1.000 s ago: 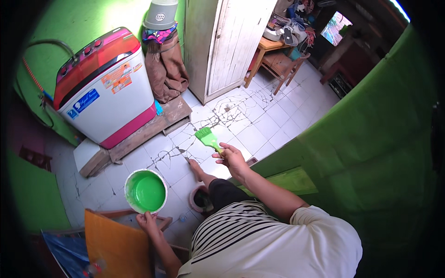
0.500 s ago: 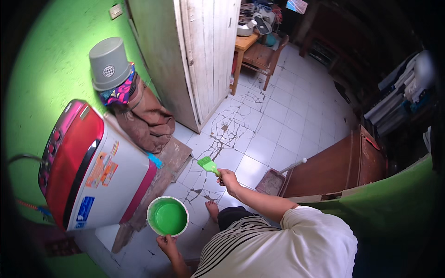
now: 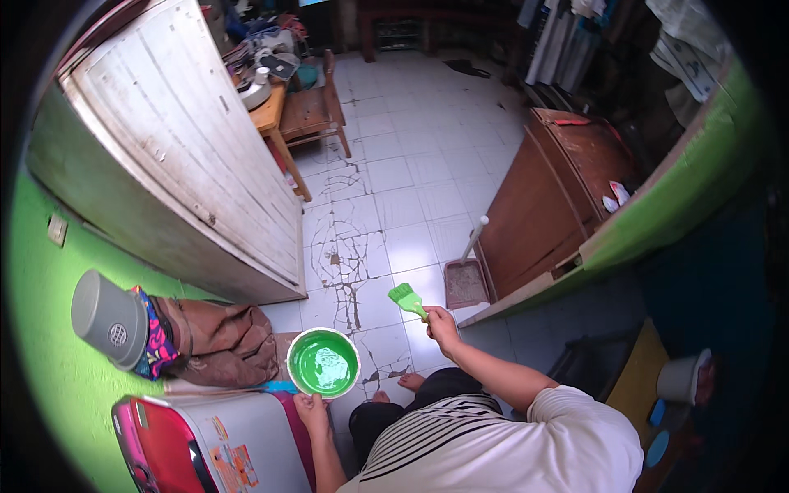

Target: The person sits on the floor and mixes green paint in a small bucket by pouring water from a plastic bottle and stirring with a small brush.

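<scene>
the handle of a green paintbrush (image 3: 409, 300) is gripped in the right hand (image 3: 442, 324), fingers closed around its end. the bristles are angled forward and leftward above the floor, apart from any surface. by the left hand (image 3: 311, 408) the near rim of a round, pale-rimmed paint bucket (image 3: 289, 363) is gripped; how the fingers lie beneath is hidden. the bucket is held left of the brush, the two apart.

the step in hand is judged to be the carrying of brush and paint, with neither dipping nor brushing being done. for the next move, a level bucket and a brush carried away from clothing and furniture seem to be called for, since drips or a slop are risked.

in the bucket, glossy green paint (image 3: 325, 370) is held, its depth untold; a similar green is worn by the bristles. farther left, a grey bucket (image 3: 111, 320) is seen tipped against patterned cloth (image 3: 159, 341), its inside hidden. beside the brown wooden cabinet (image 3: 526, 197), a dustpan (image 3: 467, 283) with an upright white handle is set on the cracked tile floor (image 3: 411, 205).
</scene>
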Available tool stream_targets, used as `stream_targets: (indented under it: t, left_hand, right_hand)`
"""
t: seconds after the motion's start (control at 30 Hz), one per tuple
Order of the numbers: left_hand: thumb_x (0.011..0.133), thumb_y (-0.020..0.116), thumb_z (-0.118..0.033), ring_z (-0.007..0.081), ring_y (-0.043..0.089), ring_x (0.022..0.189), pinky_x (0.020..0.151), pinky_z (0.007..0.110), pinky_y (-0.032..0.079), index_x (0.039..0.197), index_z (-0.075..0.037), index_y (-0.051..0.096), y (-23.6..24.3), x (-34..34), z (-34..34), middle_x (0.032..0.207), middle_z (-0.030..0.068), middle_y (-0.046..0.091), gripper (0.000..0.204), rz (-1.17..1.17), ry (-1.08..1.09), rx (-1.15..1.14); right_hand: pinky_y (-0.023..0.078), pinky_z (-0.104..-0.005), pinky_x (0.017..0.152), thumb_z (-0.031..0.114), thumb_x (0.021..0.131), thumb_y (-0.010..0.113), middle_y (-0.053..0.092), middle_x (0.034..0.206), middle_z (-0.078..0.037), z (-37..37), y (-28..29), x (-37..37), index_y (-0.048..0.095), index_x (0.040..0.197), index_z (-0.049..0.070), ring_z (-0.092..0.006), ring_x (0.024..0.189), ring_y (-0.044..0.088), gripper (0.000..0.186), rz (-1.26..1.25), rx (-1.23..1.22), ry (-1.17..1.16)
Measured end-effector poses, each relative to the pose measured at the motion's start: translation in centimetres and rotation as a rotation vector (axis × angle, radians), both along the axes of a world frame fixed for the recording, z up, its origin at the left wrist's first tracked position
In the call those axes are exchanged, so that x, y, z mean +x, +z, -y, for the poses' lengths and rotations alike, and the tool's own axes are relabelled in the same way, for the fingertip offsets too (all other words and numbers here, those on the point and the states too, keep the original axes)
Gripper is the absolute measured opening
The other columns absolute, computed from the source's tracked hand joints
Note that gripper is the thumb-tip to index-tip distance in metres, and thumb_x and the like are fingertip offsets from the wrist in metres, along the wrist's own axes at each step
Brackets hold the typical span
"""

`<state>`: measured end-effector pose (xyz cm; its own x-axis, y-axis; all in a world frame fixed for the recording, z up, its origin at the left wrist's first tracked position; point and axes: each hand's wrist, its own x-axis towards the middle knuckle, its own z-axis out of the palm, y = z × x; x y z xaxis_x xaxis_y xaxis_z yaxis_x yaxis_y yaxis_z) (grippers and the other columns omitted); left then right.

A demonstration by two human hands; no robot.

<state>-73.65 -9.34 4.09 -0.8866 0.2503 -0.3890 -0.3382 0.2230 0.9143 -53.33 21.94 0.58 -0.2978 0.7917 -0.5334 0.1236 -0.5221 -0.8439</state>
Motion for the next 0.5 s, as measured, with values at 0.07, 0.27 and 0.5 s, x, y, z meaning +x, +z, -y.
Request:
stream_targets:
  t: [0.07,0.27,0.5]
  left_hand:
    - [0.091,0.059,0.001,0.0167,0.063,0.064,0.056,0.029,0.054,0.098,-0.005,0.044,-2.0,-1.9,-1.9,0.086,0.0089,0.058,0.017,0.042,-0.121,0.005]
    - [0.090,0.061,0.000,0.0196,0.064,0.058,0.056,0.031,0.058,0.098,-0.003,0.042,-7.9,-6.6,-8.4,0.080,0.0112,0.059,0.021,0.059,-0.596,0.025]
    - [0.089,0.061,0.001,0.0179,0.062,0.061,0.057,0.034,0.061,0.095,-0.002,0.042,-9.5,-4.1,-13.3,0.082,0.0094,0.055,0.020,0.029,-1.043,-0.058]
  right_hand:
    - [0.037,-0.0256,0.044,0.015,0.098,0.046,0.065,0.083,-0.006,1.5,-0.3,3.2,0.063,0.123,0.001,-0.0093,0.049,0.047,0.033,0.041,0.061,-0.151]
    - [0.034,-0.0252,0.043,0.014,0.096,0.048,0.065,0.081,-0.004,10.4,0.3,9.6,0.065,0.120,0.002,-0.0066,0.048,0.044,0.031,0.153,0.062,-0.525]
    - [0.043,-0.0275,0.057,0.022,0.099,0.055,0.064,0.078,-0.002,25.4,-2.6,15.8,0.067,0.113,0.003,-0.0101,0.064,0.054,0.028,0.459,0.180,-0.820]
